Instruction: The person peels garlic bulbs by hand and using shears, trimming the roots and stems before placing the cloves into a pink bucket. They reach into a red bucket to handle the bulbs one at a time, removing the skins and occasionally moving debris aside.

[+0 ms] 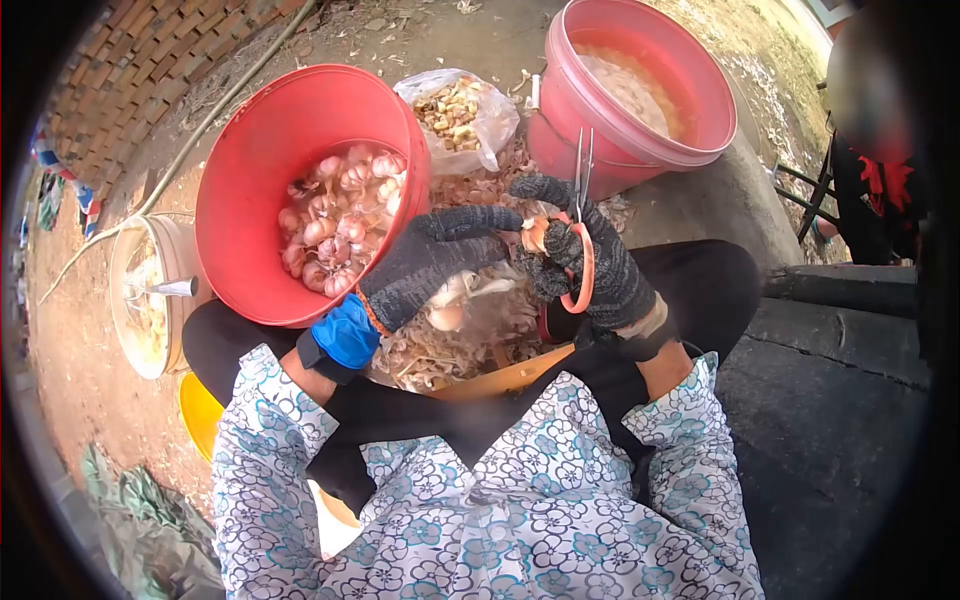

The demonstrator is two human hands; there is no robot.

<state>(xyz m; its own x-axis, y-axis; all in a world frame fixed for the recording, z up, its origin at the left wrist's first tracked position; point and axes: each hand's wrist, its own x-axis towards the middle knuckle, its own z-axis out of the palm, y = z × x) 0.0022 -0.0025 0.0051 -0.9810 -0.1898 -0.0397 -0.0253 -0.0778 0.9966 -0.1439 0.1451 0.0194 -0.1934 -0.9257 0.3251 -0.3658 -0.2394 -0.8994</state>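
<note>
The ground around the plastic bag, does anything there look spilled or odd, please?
Yes, a little: loose peelings lie scattered on the ground around the plastic bag, rather than contained. That looks untidy, but probably is ordinary peeling waste. The red bucket and the pink bucket show no visible break.

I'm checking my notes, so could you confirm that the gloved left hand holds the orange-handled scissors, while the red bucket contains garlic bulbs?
Not quite: the head view shows the gloved right hand holding the orange-handled scissors. The red bucket does contain garlic bulbs.
</note>
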